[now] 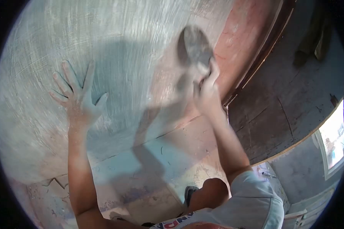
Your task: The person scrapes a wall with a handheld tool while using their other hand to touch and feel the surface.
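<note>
My left hand (79, 93) lies flat on the pale, streaked surface (130, 45), its dusty fingers spread wide and nothing in it. To the right, my right hand (207, 86) is wrapped round the handle of a grey, rounded flat tool (197, 45). The tool's blade is up near the border between the pale surface and a pinkish-red band (237, 38). A shadow falls just left of the blade; whether the blade touches the surface is hard to tell. The right hand is slightly blurred.
A dark curved panel (271, 114) with a raised edge stands at the right. Beyond it is a bright window (332, 133). Below the hands runs a stained, multicoloured surface (168, 152). My knee (212, 191) and a shoe (189, 195) show at the bottom.
</note>
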`<state>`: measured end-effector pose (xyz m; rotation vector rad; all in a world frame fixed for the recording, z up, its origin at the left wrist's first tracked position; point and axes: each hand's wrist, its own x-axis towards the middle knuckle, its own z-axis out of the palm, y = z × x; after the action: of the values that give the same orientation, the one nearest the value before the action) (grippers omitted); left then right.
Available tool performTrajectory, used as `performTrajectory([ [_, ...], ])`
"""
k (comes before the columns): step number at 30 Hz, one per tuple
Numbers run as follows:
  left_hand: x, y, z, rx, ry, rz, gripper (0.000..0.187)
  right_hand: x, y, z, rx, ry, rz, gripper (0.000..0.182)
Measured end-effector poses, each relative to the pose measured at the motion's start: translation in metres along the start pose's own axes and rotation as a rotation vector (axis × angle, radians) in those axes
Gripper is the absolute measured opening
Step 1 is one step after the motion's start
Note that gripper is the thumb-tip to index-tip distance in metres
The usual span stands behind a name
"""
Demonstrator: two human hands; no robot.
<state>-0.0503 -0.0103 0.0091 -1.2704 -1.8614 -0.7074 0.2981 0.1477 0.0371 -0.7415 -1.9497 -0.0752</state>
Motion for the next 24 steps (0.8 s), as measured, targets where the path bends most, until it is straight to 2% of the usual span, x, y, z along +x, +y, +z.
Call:
performTrajectory([
  [1, -0.001, -0.001, 0.001, -0.002, 0.01, 0.005, 0.11, 0.024, -0.01, -0.013, -0.039, 0.03, -0.03, 0.083],
  [2, 0.0, -0.001, 0.002, -0.003, 0.024, 0.008, 0.11, 0.039, -0.023, -0.023, -0.016, -0.025, 0.123, 0.081],
  [4, 0.001, 0.0, 0.001, -0.017, 0.018, 0.01, 0.11, 0.036, -0.017, -0.011, -0.066, 0.015, 0.077, 0.082],
  [7, 0.001, -0.001, -0.002, -0.002, 0.0, 0.008, 0.111, -0.023, 0.012, 0.025, -0.068, -0.016, 0.053, 0.087],
  [8, 0.001, -0.001, -0.002, 0.021, -0.022, 0.003, 0.111, -0.048, 0.011, 0.032, -0.018, -0.071, 0.117, 0.087],
  [11, 0.001, 0.0, -0.001, 0.008, -0.023, 0.0, 0.112, -0.044, 0.005, 0.028, 0.071, -0.039, 0.084, 0.086],
  [12, 0.002, -0.002, 0.0, 0.018, -0.021, 0.024, 0.112, -0.018, -0.014, 0.016, 0.12, 0.005, 0.093, 0.078],
  [13, 0.001, -0.003, 0.002, 0.0, -0.02, 0.015, 0.113, 0.005, -0.025, 0.006, 0.059, -0.013, 0.133, 0.08],
  [16, 0.002, 0.002, -0.005, -0.01, -0.061, 0.006, 0.114, 0.012, -0.009, 0.013, 0.047, -0.018, 0.175, 0.08],
  [18, 0.004, 0.001, -0.009, 0.005, -0.072, -0.016, 0.114, -0.006, 0.01, 0.029, -0.041, 0.088, -0.036, 0.08],
  [20, 0.002, 0.001, -0.005, 0.019, -0.069, -0.015, 0.115, -0.023, 0.007, 0.034, -0.115, 0.092, 0.007, 0.08],
  [22, 0.003, 0.002, -0.007, 0.011, -0.078, -0.009, 0.116, -0.02, 0.003, 0.027, 0.006, 0.017, 0.074, 0.08],
  [23, 0.004, 0.002, -0.007, 0.001, -0.087, -0.024, 0.117, 0.006, -0.034, -0.002, 0.052, -0.137, 0.369, 0.081],
  [24, 0.004, 0.002, -0.007, 0.007, -0.088, -0.016, 0.117, 0.015, -0.031, 0.004, 0.059, -0.133, 0.374, 0.081],
])
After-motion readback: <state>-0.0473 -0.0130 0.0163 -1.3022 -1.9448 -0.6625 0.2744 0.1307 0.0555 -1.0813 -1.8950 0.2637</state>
